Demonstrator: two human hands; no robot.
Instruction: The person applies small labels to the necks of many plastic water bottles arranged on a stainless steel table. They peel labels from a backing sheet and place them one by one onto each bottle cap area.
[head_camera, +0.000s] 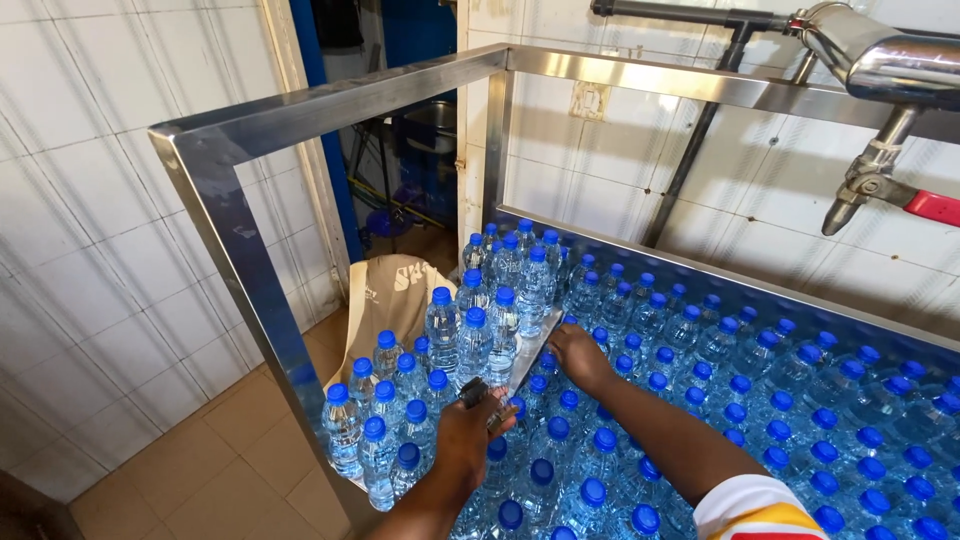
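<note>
Many clear water bottles with blue caps (745, 385) stand packed together inside a steel-framed table. A second cluster of the same bottles (440, 335) stands on the left side, beyond a thin metal rail (535, 350). My left hand (468, 432) is closed around a small dark object (474, 391) and hovers over the bottles near the front left. My right hand (580, 356) rests palm-down on bottle caps right beside the metal rail, fingers spread, holding nothing.
A stainless steel frame (235, 230) boxes in the table on the left and across the top. A metal tap with a red handle (935, 207) hangs at the upper right. A beige sack (385, 295) sits on the tiled floor by a doorway (400, 120).
</note>
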